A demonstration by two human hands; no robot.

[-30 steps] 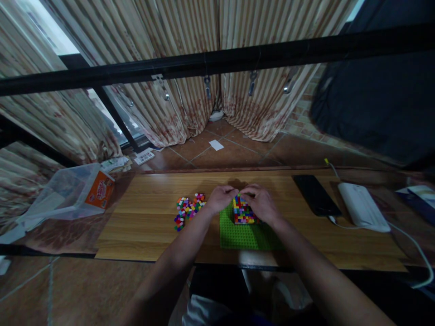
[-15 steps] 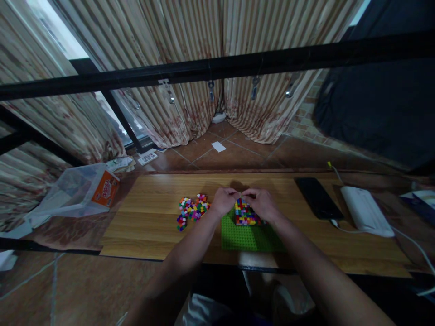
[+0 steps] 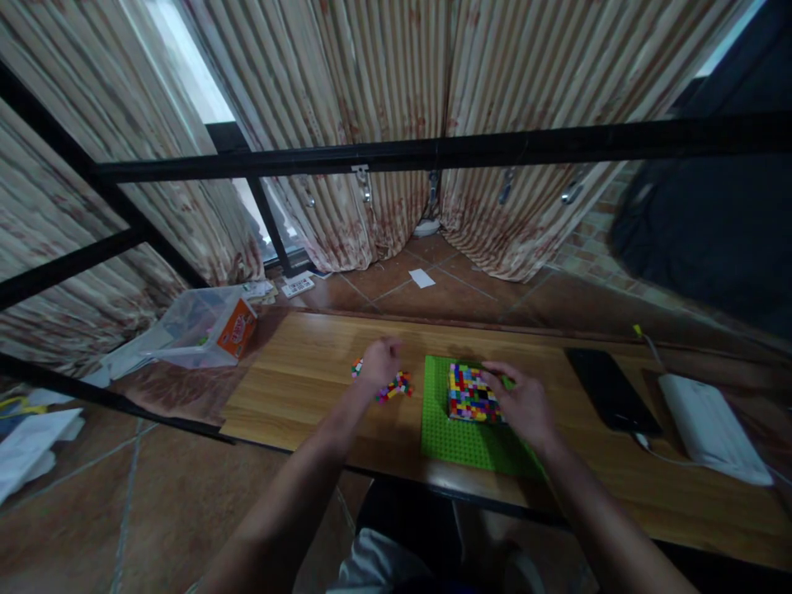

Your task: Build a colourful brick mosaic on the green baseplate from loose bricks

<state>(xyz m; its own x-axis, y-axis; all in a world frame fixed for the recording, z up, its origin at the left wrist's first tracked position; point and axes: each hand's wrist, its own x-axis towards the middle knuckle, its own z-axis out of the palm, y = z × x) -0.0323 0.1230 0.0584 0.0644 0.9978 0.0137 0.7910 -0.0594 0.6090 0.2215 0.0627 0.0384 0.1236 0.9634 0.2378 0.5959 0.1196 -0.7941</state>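
My left hand (image 3: 382, 361) is over the loose toy bricks (image 3: 396, 386), covering part of the pile. Its fingers bend down and look blurred, so whether they pinch a brick is hidden. To the right, a many-coloured block of small building bricks (image 3: 469, 394) sits on a green studded baseplate (image 3: 454, 445). My right hand (image 3: 523, 400) grips the block's right end, thumb and forefinger at its far right corner. The palm hides that end of the block and part of the baseplate.
A black phone (image 3: 610, 389) and a white power bank (image 3: 711, 425) with a cable lie on the right of the wooden table (image 3: 278, 371). A clear plastic bin (image 3: 204, 330) with an orange label stands beyond its left end. A black metal bar (image 3: 396, 153) crosses behind.
My left hand has left the brick block and moved left to the loose bricks. My right hand stays at the block, now further along its right side. The view has shifted left.
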